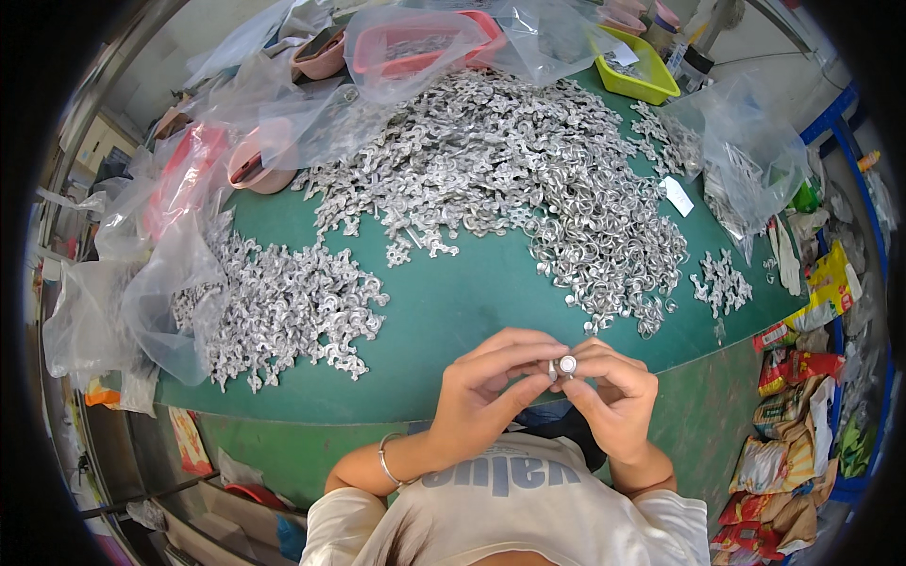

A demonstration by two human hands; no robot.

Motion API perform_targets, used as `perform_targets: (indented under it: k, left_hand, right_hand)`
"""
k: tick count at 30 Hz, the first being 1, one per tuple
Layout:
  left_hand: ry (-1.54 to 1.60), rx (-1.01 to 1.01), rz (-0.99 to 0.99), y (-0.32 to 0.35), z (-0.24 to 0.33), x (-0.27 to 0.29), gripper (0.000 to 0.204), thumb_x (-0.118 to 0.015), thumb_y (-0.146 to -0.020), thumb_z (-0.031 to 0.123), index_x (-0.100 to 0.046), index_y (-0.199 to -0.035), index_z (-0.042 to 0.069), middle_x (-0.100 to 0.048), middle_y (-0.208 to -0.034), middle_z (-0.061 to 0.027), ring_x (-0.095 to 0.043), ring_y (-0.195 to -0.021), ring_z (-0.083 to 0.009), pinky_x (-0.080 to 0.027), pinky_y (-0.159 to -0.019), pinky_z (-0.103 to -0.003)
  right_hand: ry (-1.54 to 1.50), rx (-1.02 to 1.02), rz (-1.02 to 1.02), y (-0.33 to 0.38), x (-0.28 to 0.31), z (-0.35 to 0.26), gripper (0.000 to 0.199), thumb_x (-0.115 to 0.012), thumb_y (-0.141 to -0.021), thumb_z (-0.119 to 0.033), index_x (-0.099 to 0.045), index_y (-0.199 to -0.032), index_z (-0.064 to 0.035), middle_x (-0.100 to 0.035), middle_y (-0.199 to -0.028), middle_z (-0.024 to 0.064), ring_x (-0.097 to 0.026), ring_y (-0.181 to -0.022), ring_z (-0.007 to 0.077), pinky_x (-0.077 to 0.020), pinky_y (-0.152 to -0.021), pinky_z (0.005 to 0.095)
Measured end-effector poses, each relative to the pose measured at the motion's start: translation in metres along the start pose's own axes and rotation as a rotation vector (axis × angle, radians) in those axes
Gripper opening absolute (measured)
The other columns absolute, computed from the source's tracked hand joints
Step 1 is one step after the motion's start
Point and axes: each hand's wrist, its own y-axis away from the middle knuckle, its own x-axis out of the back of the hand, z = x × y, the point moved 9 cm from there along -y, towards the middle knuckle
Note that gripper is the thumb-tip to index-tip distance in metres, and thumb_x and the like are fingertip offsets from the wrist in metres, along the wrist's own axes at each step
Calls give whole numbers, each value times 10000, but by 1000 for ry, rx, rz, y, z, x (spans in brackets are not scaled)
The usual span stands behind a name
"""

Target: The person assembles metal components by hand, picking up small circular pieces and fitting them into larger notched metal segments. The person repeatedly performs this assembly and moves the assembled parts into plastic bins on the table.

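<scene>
The person's left hand (481, 391) and right hand (613, 396) meet just above the near edge of the green desk (453, 302), and the grip of both is pinched on a small silver metal part (564, 365) held between the fingertips. Beyond the hands lies a large heap of metal parts (510, 160), a smaller pile (283, 307) off to the left, clear plastic bags (151, 283) past it, and a yellow tray (642, 71) far ahead to the right
</scene>
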Motion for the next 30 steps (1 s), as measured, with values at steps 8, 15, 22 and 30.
perform_targets:
  k: [8,15,22,30]
  left_hand:
    - [117,104,12,-1,-7,2,206,-475,-880,28,-556,-1037,-77,-560,-1071,-189,-550,-964,-213,-441,-868,-342]
    - [82,106,6,0,-11,4,202,-483,-880,35,-556,-1034,-73,-577,-1040,-181,-565,-923,-203,-456,-842,-339]
    - [211,117,-13,-1,-9,1,237,-497,-848,-56,-540,-1081,-61,-517,-1099,-126,-523,-972,-159,-447,-851,-292]
    - [112,5,-41,0,-4,-4,325,-590,-749,-124,-548,-1064,-54,-486,-1032,-108,-514,-944,-162,-468,-825,-288]
  right_hand:
    - [-78,54,75,10,-7,9,203,-681,-642,120,-620,-815,32,-630,-803,108,-549,-684,170,-432,-624,274]
    - [-177,-47,126,13,-8,18,219,-682,-635,130,-607,-815,32,-620,-806,103,-533,-679,159,-425,-634,267]
    - [-149,-6,99,9,-5,10,172,-623,-699,120,-607,-852,45,-609,-820,112,-531,-704,171,-425,-634,268]
    - [4,49,89,6,1,3,94,-570,-768,76,-596,-858,66,-583,-781,118,-529,-704,187,-420,-618,272]
